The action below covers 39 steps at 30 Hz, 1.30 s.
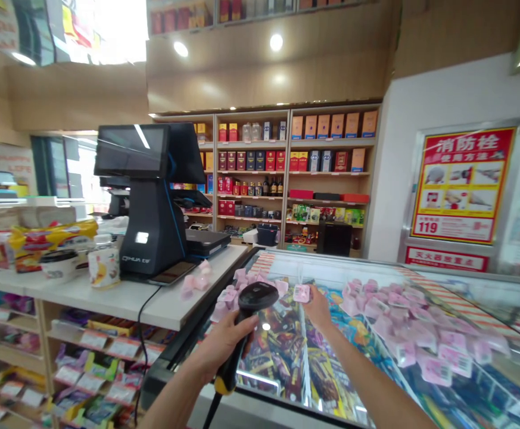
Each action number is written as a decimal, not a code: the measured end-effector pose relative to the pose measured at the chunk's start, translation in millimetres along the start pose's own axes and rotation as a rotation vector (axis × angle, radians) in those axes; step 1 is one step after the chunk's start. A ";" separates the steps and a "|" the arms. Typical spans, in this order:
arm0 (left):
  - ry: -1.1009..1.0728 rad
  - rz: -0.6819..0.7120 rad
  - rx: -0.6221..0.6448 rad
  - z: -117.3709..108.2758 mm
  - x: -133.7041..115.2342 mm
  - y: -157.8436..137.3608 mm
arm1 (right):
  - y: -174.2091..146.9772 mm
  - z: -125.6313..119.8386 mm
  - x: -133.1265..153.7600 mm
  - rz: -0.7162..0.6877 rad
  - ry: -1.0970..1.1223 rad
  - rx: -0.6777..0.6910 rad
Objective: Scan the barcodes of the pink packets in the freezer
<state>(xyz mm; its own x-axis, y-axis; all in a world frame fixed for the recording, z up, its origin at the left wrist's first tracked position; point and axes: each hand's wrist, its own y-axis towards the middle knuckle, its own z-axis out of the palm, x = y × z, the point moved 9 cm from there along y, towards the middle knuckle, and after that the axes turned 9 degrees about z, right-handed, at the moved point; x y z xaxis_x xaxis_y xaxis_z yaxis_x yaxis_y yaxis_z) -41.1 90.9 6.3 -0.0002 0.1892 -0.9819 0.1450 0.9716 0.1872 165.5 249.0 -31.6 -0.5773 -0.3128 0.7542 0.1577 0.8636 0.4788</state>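
My left hand [227, 341] is wrapped round the grip of a black and yellow barcode scanner [258, 295], whose head is raised and turned toward the right. Between the fingers of my right hand [318, 308] is a small pink packet with a barcode label [301, 293], just right of the scanner head. Both hands are above the glass top of a chest freezer [282, 386]. On the right side of the glass lies a heap of similar pink packets [398, 307]. A smaller group of pink packets [226, 295] sits behind the scanner on the left.
A dark checkout terminal [152, 220] stands on the white counter [152, 307] to the left, beside a white jar [104, 262] and yellow snack packs [54, 238]. A few pink packets [196, 281] lie near the counter's edge. Shelves of boxed goods [253, 161] line the back wall.
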 end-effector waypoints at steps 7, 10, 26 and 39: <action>0.053 0.024 0.057 25.1 -17.0 2.9 | 4.1 -31.0 -14.7 0.021 0.056 -0.075; 0.086 0.024 0.064 29.9 -21.7 1.6 | 3.2 -39.4 -13.6 0.040 0.045 -0.101; 0.038 -0.001 -0.041 1.1 -6.3 11.8 | -9.7 -84.4 -49.5 0.108 -0.855 -0.238; 0.003 -0.015 -0.125 -38.9 10.0 7.6 | -1.4 -86.6 -52.4 0.060 -0.904 -0.191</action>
<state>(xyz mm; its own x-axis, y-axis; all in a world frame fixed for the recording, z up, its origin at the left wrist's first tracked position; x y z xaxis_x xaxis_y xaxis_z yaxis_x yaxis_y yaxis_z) -78.4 105.7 -1.0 -0.0041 0.1747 -0.9846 0.0204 0.9844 0.1746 264.9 229.8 -32.8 -0.9568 0.2274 0.1811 0.2906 0.7632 0.5771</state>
